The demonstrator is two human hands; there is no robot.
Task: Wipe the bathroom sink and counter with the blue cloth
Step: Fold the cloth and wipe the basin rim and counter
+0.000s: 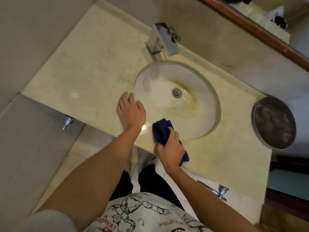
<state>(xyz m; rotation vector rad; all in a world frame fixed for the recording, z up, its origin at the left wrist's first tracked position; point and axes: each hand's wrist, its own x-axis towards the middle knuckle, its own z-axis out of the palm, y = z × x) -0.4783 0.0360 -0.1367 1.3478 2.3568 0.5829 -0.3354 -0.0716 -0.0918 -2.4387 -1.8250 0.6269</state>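
Right hand (170, 151) grips blue cloth (161, 130) on sink (207, 91) rim, marble counter (93, 64)

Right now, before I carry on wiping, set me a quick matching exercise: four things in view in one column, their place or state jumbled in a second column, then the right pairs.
Things
1. blue cloth
2. left hand
3. faucet
4. round metal tray

Places or states
A. lies on the counter to the right of the sink
B. stands behind the basin, at the back of the counter
C. gripped by the right hand at the sink's near rim
D. rests flat, fingers straight, on the counter by the sink's left rim

Pairs: 1-C, 2-D, 3-B, 4-A
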